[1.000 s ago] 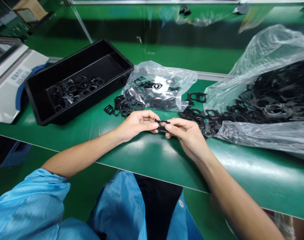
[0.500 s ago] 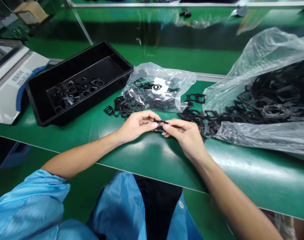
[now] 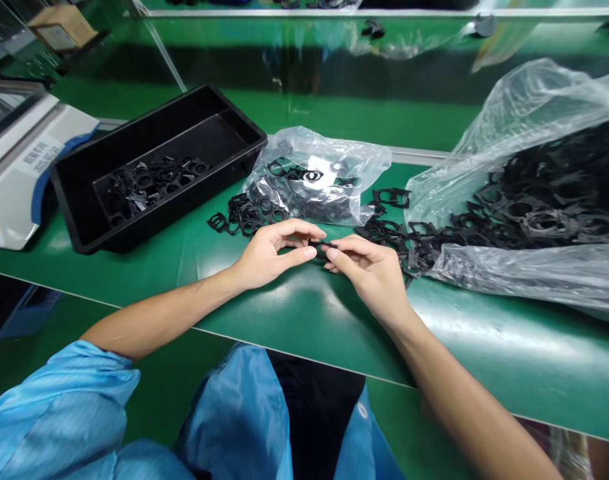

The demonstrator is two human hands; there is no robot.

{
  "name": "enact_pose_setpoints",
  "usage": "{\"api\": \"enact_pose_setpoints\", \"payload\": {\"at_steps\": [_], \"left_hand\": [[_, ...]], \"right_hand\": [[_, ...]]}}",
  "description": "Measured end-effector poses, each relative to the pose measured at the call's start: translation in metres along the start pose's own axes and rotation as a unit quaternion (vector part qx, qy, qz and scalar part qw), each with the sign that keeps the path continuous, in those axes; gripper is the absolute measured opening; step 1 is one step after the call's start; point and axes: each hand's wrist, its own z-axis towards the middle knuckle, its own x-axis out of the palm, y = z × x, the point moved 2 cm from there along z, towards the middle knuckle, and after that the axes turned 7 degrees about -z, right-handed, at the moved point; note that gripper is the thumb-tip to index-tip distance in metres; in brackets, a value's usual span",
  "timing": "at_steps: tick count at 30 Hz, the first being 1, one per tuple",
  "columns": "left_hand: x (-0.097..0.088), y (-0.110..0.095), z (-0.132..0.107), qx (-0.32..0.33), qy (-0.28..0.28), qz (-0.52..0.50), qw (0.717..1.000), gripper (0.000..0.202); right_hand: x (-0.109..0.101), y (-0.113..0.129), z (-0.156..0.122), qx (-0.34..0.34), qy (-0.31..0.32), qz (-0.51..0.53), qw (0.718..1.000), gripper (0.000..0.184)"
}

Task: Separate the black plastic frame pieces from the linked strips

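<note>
My left hand point(image 3: 271, 252) and my right hand point(image 3: 369, 270) meet over the green table point(image 3: 304, 313), both pinching one small black plastic part point(image 3: 320, 245) between thumb and fingers. The part is mostly hidden by the fingertips. Just behind the hands lies a loose heap of the same black ring-shaped parts point(image 3: 244, 215), spilling from a small clear bag point(image 3: 319, 175). More parts point(image 3: 394, 230) spill out of a large clear bag point(image 3: 529, 193) to the right of my right hand.
A black tray point(image 3: 109, 230) at the left holds several black parts. A white machine point(image 3: 19, 153) stands at the far left edge. A metal rail runs behind the bags. My blue-clothed lap is below the table's front edge.
Both hands stayed together on the small part; the fingers shifted slightly, and my left forefinger now arches higher over it.
</note>
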Motion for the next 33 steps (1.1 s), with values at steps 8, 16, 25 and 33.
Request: {"api": "enact_pose_setpoints", "payload": {"at_steps": [8,16,25,33], "left_hand": [[0.0012,-0.0026,-0.0001,0.009,0.000,0.046,0.999,0.025],[0.0031,-0.0018,-0.0007,-0.018,0.010,0.029,0.999,0.023],[0.0031,-0.0012,-0.0019,-0.049,0.005,0.017,0.999,0.025],[0.0036,-0.0026,-0.0014,-0.052,0.007,0.017,0.998,0.027]], "right_hand": [[0.0001,-0.0037,-0.0012,-0.017,0.009,-0.027,0.999,0.032],[-0.0001,-0.0029,-0.0014,-0.005,0.007,-0.023,1.000,0.030],[-0.0010,-0.0011,-0.0032,-0.020,0.021,-0.049,0.998,0.026],[-0.0016,0.0048,-0.0037,-0.024,0.015,-0.062,0.998,0.030]]}}
